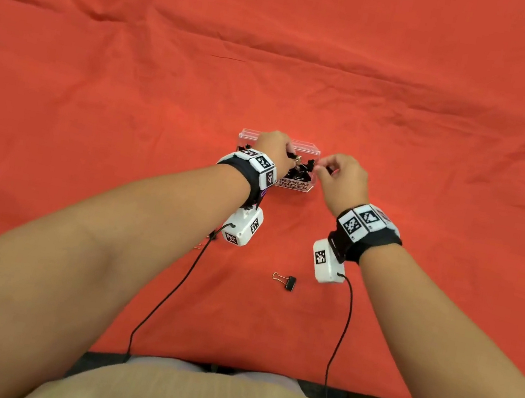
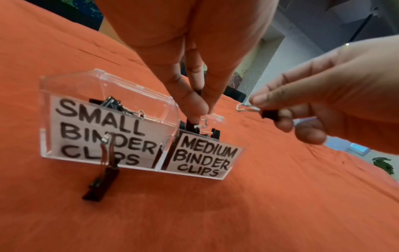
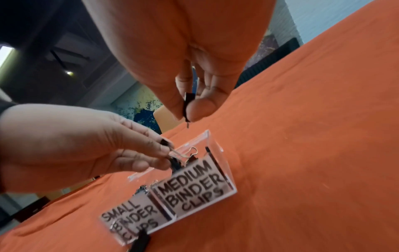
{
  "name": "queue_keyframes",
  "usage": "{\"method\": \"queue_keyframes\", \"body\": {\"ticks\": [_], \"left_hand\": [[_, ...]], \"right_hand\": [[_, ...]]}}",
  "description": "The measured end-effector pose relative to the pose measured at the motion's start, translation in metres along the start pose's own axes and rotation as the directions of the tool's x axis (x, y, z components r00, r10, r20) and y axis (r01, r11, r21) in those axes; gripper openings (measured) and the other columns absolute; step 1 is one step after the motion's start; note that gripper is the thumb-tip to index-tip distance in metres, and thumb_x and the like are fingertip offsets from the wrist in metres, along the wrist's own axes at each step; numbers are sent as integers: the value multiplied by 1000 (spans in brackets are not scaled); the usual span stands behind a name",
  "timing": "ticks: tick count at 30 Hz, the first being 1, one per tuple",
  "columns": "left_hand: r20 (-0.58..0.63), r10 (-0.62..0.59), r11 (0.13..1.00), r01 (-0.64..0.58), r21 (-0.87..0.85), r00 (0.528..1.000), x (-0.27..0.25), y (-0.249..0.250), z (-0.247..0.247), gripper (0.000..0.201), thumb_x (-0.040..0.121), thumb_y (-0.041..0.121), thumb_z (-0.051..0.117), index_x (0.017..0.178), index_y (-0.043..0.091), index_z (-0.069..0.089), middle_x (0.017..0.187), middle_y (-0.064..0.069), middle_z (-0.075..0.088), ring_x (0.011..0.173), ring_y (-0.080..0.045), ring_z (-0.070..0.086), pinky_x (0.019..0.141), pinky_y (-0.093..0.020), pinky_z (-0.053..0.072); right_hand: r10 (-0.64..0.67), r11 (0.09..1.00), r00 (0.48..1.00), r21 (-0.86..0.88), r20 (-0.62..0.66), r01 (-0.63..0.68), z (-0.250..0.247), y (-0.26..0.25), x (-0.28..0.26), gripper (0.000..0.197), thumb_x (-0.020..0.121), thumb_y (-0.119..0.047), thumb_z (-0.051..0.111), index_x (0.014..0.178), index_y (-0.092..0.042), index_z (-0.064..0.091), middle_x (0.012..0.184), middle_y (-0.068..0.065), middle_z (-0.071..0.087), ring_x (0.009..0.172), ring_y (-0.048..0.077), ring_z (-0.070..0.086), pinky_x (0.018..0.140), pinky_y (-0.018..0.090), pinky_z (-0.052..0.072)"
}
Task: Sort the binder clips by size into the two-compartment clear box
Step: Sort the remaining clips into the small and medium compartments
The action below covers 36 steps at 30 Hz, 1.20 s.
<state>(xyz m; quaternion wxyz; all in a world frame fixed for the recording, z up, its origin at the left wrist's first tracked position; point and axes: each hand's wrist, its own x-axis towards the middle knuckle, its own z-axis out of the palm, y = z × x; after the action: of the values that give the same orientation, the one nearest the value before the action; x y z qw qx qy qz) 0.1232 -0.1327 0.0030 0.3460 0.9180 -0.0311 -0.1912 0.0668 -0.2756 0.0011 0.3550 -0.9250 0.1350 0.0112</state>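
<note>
The clear two-compartment box [image 1: 301,146] sits on the orange cloth, labelled SMALL BINDER CLIPS [image 2: 103,129] on its left half and MEDIUM BINDER CLIPS [image 2: 205,158] on its right half. Black clips lie in both halves. My left hand [image 1: 290,156] hovers over the medium compartment and pinches a black binder clip [image 3: 175,163] at its rim. My right hand [image 1: 322,167], just right of the box, pinches a second black clip [image 3: 187,104] between thumb and finger; this clip [image 2: 270,114] is held in the air level with the box top.
One loose black clip [image 1: 286,281] lies on the cloth between my forearms. Another clip [image 2: 101,184] stands against the front of the small compartment. Wrist-camera cables trail toward my body. Wrinkled orange cloth [image 1: 440,124] covers the table all around.
</note>
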Motion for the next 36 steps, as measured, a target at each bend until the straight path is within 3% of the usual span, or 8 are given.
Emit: {"method": "queue_keyframes", "body": {"ticks": [4, 10, 15, 18, 20, 24, 30, 36], "left_hand": [[-1, 15, 1000, -15, -7, 1000, -4, -2, -1, 25, 83, 7, 61, 105, 15, 67, 106, -6, 69, 87, -23, 65, 76, -30, 54], [-129, 8, 991, -25, -130, 992, -25, -32, -28, 23, 80, 0, 54, 88, 15, 70, 92, -1, 69, 81, -13, 59, 77, -21, 47], [-164, -93, 989, 73, -125, 982, -58, -87, -41, 20, 79, 1, 54, 84, 13, 69, 73, 3, 61, 71, -13, 55, 64, -18, 42], [-82, -98, 995, 99, 3, 992, -81, -122, -37, 20, 78, 2, 56, 86, 16, 68, 84, 2, 60, 75, -12, 55, 74, -22, 45], [-27, -82, 992, 84, 93, 996, -95, -142, -32, 20, 76, 6, 59, 88, 21, 66, 90, 1, 57, 77, -15, 54, 85, -29, 49], [91, -75, 976, 55, 211, 993, -114, -161, -20, 30, 80, 17, 61, 109, 24, 63, 99, 0, 45, 92, -21, 55, 86, -34, 49], [106, -56, 973, 30, 230, 993, -118, -164, -9, 31, 82, 20, 67, 112, 19, 62, 109, -7, 51, 103, -26, 54, 91, -39, 48], [90, -34, 986, 19, 167, 995, -112, -158, -17, 33, 81, 17, 66, 113, 14, 59, 111, -8, 53, 101, -24, 58, 94, -38, 48]], "right_hand": [[-43, 997, 995, -68, 88, 49, 7, -13, 16, 12, 84, -16, 60, 93, -12, 68, 100, 10, 64, 86, 23, 57, 76, 25, 39], [-163, 974, 974, -134, 158, 185, 31, -33, 6, 20, 86, -8, 52, 101, -11, 66, 108, 12, 57, 102, 26, 55, 89, 29, 39], [-334, 883, 842, -172, 423, 437, 75, -52, -23, 26, 88, -5, 47, 106, -7, 64, 113, 10, 55, 100, 28, 57, 87, 39, 48], [-294, 815, 812, -312, 503, 489, 94, -54, -33, 34, 87, 1, 42, 118, -4, 55, 119, 12, 48, 105, 33, 55, 81, 44, 51], [-248, 756, 814, -421, 525, 501, 100, -53, -37, 36, 87, 4, 40, 121, -2, 50, 119, 14, 45, 110, 34, 50, 79, 45, 49], [-213, 714, 825, -493, 523, 497, 105, -48, -39, 32, 87, 5, 40, 117, 3, 49, 126, 16, 42, 122, 33, 39, 81, 46, 48], [-227, 740, 857, -490, 463, 461, 110, -35, -39, 40, 84, 6, 41, 122, -1, 51, 129, 17, 45, 125, 37, 34, 102, 46, 40], [-126, 908, 890, -310, 438, 281, 105, -29, -46, 37, 87, 0, 40, 122, -5, 49, 122, 18, 46, 111, 36, 48, 93, 42, 44]]}}
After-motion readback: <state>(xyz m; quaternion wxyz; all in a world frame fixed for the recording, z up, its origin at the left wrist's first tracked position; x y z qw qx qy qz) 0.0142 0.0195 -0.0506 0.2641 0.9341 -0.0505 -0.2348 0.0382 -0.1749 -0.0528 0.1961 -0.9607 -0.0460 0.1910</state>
